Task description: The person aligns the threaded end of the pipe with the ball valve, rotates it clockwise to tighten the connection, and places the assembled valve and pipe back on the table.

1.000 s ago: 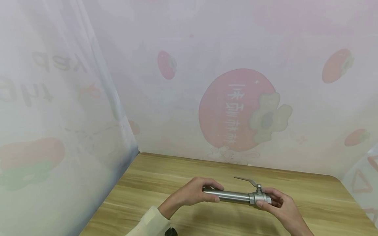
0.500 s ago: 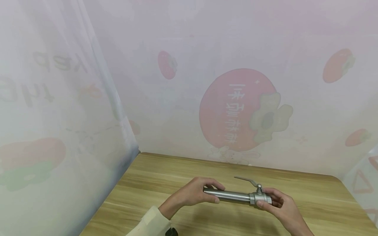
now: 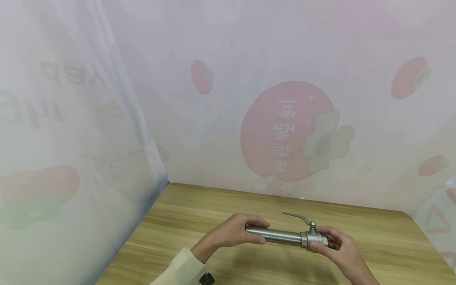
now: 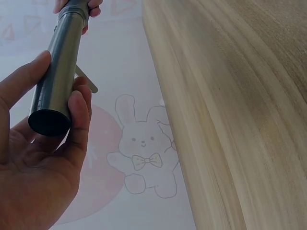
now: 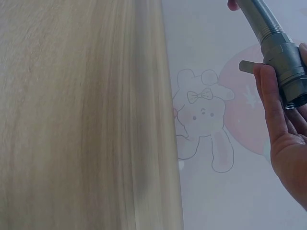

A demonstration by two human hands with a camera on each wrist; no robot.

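A shiny metal pipe (image 3: 284, 236) runs left to right above the table, joined at its right end to a ball valve (image 3: 312, 238). The valve's flat lever (image 3: 298, 216) sticks up and points back to the left over the pipe. My left hand (image 3: 238, 232) holds the pipe's free end between thumb and fingers; in the left wrist view that pipe end (image 4: 50, 122) faces the camera. With thumb in front and fingers behind, my right hand (image 3: 340, 250) grips the valve body. The right wrist view shows the valve (image 5: 286, 67) and external threads (image 5: 269, 31) on the pipe beside it.
Beneath the hands lies a wood-grain table (image 3: 199, 202). A pale curtain (image 3: 221, 130) with fruit and rabbit prints hangs behind it, and another printed curtain (image 3: 71, 138) stands along the left side. A dark knob-like object (image 3: 207, 279) sits by the left sleeve.
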